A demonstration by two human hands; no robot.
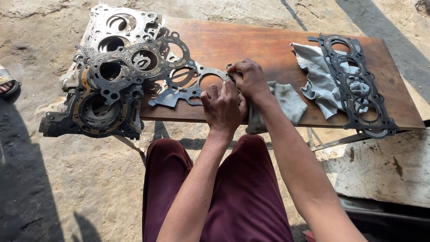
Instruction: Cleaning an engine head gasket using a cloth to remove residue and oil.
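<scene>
A dark flat metal gasket [186,85] with round holes lies on the brown wooden board [251,45]. My left hand [222,107] presses down on its right end, fingers spread over the metal. My right hand [250,78] grips the same end from above, next to a grey rag [286,103] that lies under my wrist and hangs over the board's near edge.
A pile of several worn gaskets [112,71] overhangs the board's left end. Another dark gasket [354,85] rests on a second grey rag [318,80] at the right. Sandy ground lies around, a concrete slab [385,166] at the right. A person's sandalled foot [6,83] shows at the left edge.
</scene>
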